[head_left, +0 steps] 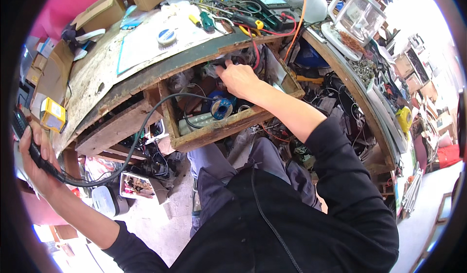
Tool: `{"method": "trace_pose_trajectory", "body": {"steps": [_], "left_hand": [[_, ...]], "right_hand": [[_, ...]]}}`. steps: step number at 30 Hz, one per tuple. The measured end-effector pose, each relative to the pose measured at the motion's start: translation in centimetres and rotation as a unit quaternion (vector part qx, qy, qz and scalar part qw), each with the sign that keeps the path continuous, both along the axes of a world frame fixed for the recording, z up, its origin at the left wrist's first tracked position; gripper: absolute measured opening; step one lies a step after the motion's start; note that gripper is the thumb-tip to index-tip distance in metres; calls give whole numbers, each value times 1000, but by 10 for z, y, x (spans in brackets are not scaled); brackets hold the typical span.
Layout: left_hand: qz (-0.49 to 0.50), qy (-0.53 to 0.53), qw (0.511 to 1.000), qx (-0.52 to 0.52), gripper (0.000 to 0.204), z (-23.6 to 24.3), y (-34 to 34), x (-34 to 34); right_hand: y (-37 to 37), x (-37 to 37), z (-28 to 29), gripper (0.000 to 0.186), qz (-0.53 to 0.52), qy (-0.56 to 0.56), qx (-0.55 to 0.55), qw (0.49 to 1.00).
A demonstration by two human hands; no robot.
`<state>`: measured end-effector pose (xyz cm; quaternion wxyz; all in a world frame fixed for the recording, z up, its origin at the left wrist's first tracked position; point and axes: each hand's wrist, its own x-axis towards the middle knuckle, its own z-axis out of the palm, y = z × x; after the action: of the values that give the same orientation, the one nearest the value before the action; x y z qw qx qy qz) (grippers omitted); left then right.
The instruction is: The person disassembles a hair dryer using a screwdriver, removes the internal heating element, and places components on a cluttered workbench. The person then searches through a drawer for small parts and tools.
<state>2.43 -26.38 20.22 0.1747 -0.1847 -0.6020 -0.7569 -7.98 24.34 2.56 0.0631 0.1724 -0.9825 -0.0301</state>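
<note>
At the far left, my left hand (41, 158) is closed around a long black handle (41, 160) with a thick black cable (134, 149). The cable loops right into an open wooden drawer (233, 127). My right hand (238, 81) reaches over the drawer's front, its fingers curled among crumpled clear plastic (212, 70) at the back. What the fingertips hold, if anything, is hidden. A blue spool of wire (222, 109) lies in the drawer, close to a pale ribbed strip (199, 121) and loose cables.
Above the drawer is a worn workbench (99, 85) with a round tin (167, 37), a multimeter (270, 3), pliers (250, 22) and tangled leads. A yellow box (52, 115) stands at its left end. To the right, a side shelf holds a clear jug (357, 17). Cables hang beneath.
</note>
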Motion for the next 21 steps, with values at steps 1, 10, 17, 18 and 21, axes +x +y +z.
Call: {"method": "trace_pose_trajectory", "body": {"steps": [1, 10, 17, 18, 21], "left_hand": [[12, 1, 1000, -5, 22, -1, 9, 0], [20, 3, 1000, 5, 27, -8, 26, -6], [20, -5, 1000, 5, 28, -1, 9, -23], [22, -6, 1000, -1, 26, 1, 13, -21], [19, -3, 1000, -7, 24, 5, 13, -18]], "right_hand": [[-6, 6, 7, 32, 7, 41, -18, 999], [-2, 44, 40, 61, 25, 228, -94, 969], [38, 40, 68, 32, 153, 287, -275, 905], [39, 40, 79, 26, 165, 298, -375, 862], [64, 58, 111, 25, 54, 229, -690, 684]]}}
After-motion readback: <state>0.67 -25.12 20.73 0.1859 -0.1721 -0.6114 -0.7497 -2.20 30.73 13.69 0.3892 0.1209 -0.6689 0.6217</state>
